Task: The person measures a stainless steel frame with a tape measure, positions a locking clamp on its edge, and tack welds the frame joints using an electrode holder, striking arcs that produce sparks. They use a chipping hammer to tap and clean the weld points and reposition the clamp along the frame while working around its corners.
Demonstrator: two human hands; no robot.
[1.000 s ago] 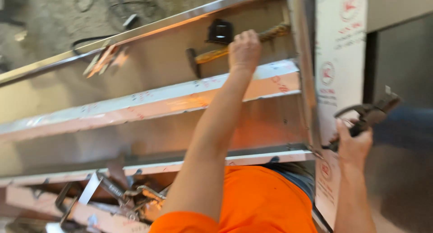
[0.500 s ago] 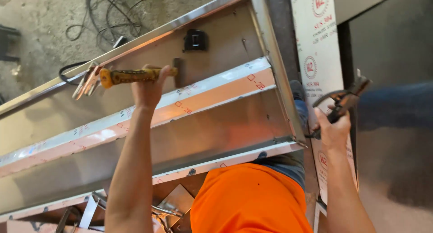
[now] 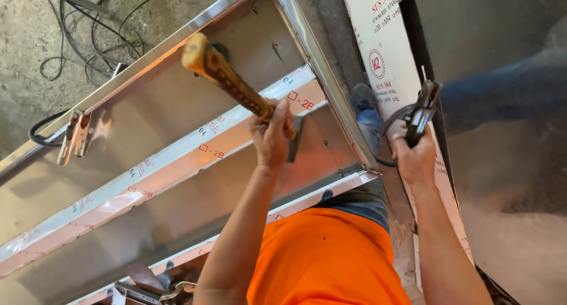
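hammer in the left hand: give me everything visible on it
The hammer has a yellowish wooden-looking handle, worn and darkened along its middle, with a pale rounded butt end pointing up and left. Its dark metal head sits just right of the left hand, which grips the handle close to the head. The tool lies tilted diagonally above the stainless steel frame; whether the head touches the metal cannot be told.

Below you, the concrete floor [image 3: 35,39] carries the stainless steel frame [image 3: 177,157]; loose black cables [image 3: 100,39] lie coiled directly on the floor beside it.
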